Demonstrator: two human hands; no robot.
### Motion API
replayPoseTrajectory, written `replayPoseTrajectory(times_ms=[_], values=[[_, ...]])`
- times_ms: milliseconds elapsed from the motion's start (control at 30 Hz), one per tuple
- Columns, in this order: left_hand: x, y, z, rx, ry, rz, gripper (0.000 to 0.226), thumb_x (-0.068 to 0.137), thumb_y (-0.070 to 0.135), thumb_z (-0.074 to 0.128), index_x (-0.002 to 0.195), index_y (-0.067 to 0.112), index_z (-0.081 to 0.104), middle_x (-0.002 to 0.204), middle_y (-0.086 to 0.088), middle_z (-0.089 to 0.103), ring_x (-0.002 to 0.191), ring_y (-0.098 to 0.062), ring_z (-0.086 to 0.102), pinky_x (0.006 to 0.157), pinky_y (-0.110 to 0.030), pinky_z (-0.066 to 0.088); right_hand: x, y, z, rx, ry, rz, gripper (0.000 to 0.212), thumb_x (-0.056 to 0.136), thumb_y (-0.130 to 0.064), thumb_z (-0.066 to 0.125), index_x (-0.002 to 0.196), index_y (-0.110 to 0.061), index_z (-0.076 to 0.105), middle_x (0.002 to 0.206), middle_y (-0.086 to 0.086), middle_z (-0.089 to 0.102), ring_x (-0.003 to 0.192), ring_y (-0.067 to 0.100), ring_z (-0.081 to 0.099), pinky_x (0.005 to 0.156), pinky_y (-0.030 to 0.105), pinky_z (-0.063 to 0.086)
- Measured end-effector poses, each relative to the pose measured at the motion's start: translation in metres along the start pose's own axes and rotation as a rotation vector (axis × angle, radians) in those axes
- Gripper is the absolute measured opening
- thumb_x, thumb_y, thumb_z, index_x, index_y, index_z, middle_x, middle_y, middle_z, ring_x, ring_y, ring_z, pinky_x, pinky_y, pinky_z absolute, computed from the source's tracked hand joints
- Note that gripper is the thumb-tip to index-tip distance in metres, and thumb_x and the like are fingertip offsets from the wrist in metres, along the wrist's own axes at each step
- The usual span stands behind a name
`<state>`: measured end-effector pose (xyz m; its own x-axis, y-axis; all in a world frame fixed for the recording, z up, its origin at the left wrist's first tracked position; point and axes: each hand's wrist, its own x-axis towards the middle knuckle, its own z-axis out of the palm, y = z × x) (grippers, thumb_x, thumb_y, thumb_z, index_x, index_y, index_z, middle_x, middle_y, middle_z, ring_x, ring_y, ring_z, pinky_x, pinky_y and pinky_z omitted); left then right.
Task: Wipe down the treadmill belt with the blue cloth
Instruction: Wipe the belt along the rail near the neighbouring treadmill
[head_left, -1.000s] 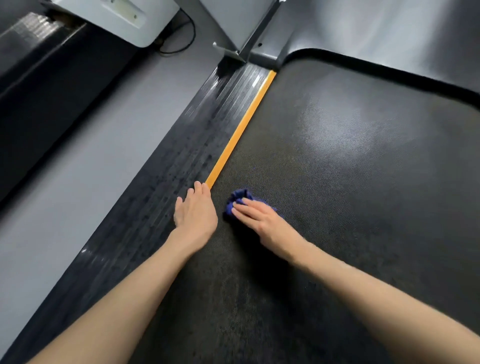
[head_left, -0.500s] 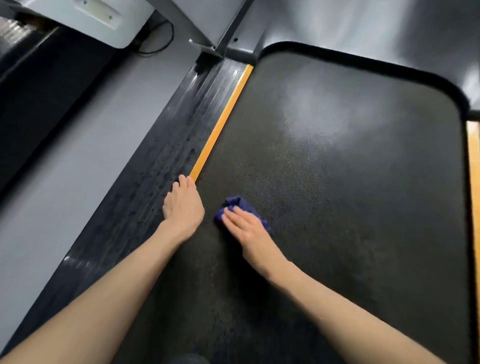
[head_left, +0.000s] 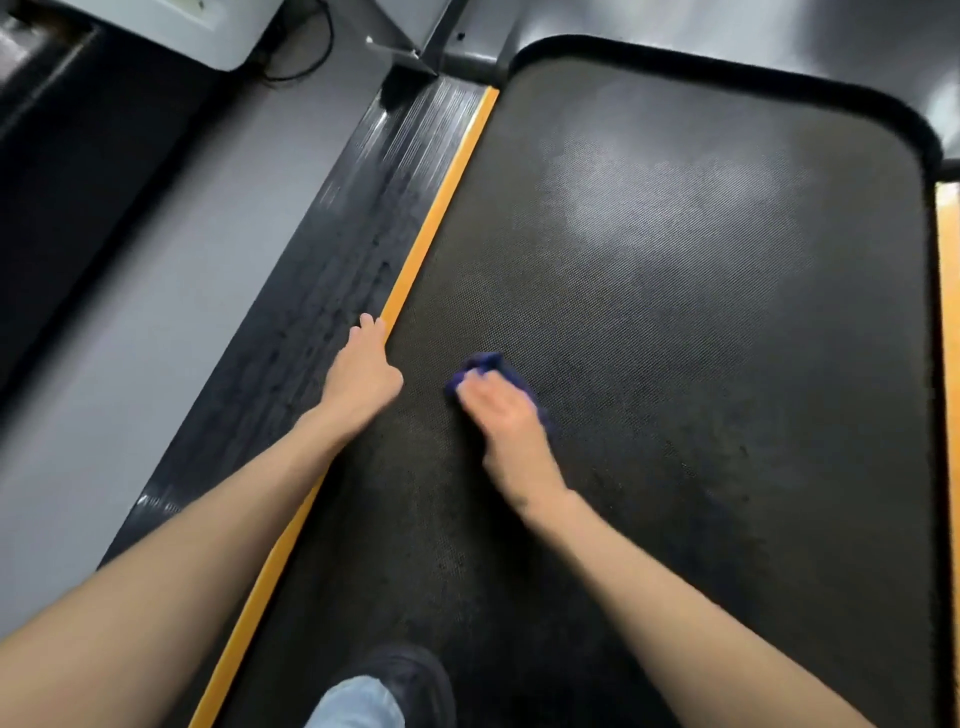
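Observation:
The dark textured treadmill belt (head_left: 675, 322) fills the middle and right of the head view. My right hand (head_left: 501, 415) lies flat on the bunched blue cloth (head_left: 488, 366), pressing it onto the belt with straight fingers; the hand is blurred. Most of the cloth is hidden under the hand. My left hand (head_left: 363, 371) rests flat, fingers straight, on the orange strip (head_left: 441, 208) at the belt's left edge, a short way left of the cloth.
A black ribbed side rail (head_left: 332, 270) runs left of the orange strip, with grey floor (head_left: 130, 338) beyond it. A frame post base (head_left: 415, 49) stands at the rail's far end. My knee (head_left: 358, 701) and dark shoe show at the bottom. Another orange strip (head_left: 948, 312) lines the right edge.
My right hand has slid the cloth rightward along the belt, away from my left hand. The view has shifted, bringing the belt's right edge and my knee into sight.

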<state>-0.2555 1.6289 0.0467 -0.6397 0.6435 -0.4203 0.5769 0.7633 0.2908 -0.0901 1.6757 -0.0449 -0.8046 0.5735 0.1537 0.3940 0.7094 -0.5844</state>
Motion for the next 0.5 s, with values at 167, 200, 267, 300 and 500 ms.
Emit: replayPoseTrajectory(times_ms=[167, 200, 267, 300, 500], values=[[-0.019, -0.013, 0.010, -0.021, 0.153, 0.098, 0.063, 0.083, -0.013, 0.042, 0.142, 0.007, 0.031, 0.153, -0.008, 0.025, 0.137, -0.028, 0.028, 0.111, -0.039, 0.026, -0.007, 0.056, -0.043, -0.198, -0.113, -0.232, 0.047, 0.085, -0.006, 0.036, 0.129, -0.005, 0.054, 0.134, 0.012, 0.053, 0.127, 0.032, 0.045, 0.108, 0.040, 0.033], [-0.024, -0.017, 0.010, -0.033, 0.181, 0.121, 0.063, 0.084, -0.014, 0.042, 0.142, 0.009, 0.033, 0.151, -0.007, 0.029, 0.136, -0.028, 0.031, 0.111, -0.038, 0.028, -0.004, 0.081, -0.061, -0.227, -0.020, -0.097, 0.048, 0.081, 0.000, 0.039, 0.126, -0.003, 0.055, 0.131, 0.016, 0.055, 0.125, 0.035, 0.047, 0.107, 0.040, 0.035], [-0.032, -0.023, 0.011, -0.031, 0.227, 0.138, 0.062, 0.085, -0.012, 0.043, 0.142, 0.012, 0.035, 0.147, -0.004, 0.036, 0.132, -0.026, 0.036, 0.106, -0.038, 0.034, 0.004, 0.107, -0.084, -0.242, 0.143, 0.278, 0.054, 0.074, 0.013, 0.044, 0.126, 0.003, 0.053, 0.131, 0.021, 0.052, 0.125, 0.040, 0.045, 0.108, 0.040, 0.031], [-0.035, -0.026, 0.011, -0.012, 0.243, 0.130, 0.062, 0.086, -0.010, 0.045, 0.142, 0.013, 0.035, 0.146, -0.003, 0.037, 0.130, -0.024, 0.037, 0.104, -0.038, 0.036, 0.011, 0.101, -0.082, -0.240, 0.207, 0.425, 0.056, 0.072, 0.014, 0.044, 0.126, 0.005, 0.052, 0.132, 0.022, 0.051, 0.126, 0.040, 0.044, 0.109, 0.041, 0.030], [-0.031, -0.033, 0.010, 0.099, 0.197, 0.105, 0.052, 0.087, -0.004, 0.044, 0.137, 0.007, 0.042, 0.138, -0.009, 0.043, 0.121, -0.025, 0.043, 0.095, -0.034, 0.041, -0.009, -0.047, 0.022, 0.049, -0.180, -0.247, 0.050, 0.064, -0.004, 0.045, 0.109, 0.005, 0.064, 0.114, 0.022, 0.063, 0.108, 0.040, 0.058, 0.099, 0.040, 0.042]])
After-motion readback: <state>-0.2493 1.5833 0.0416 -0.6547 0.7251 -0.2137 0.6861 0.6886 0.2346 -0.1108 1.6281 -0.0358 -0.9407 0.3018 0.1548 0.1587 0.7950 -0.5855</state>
